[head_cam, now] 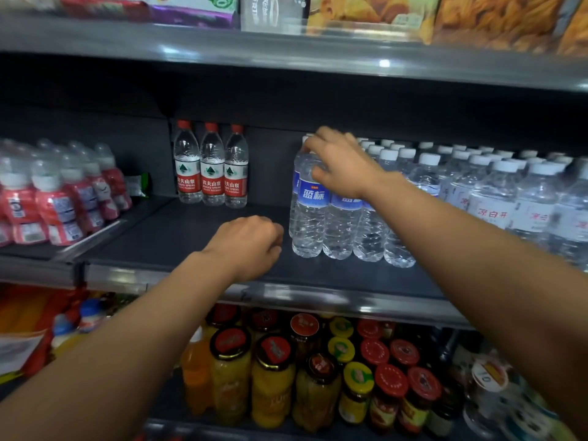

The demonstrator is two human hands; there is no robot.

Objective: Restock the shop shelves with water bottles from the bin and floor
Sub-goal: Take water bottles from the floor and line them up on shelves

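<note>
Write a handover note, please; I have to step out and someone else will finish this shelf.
Right hand: grips the top of the leftmost blue-label bottle, which stands on the middle shelf.
Left hand: curled, holding nothing, over bare shelf.
Done: a front row of blue-label bottles stands; white-label bottles fill the right; three red-cap bottles stand at the back.
Left: fill the gap between red-cap and blue-label bottles. Bin and floor are out of view.

Blue-label water bottle upright, leftmost of row on shelf.
</note>
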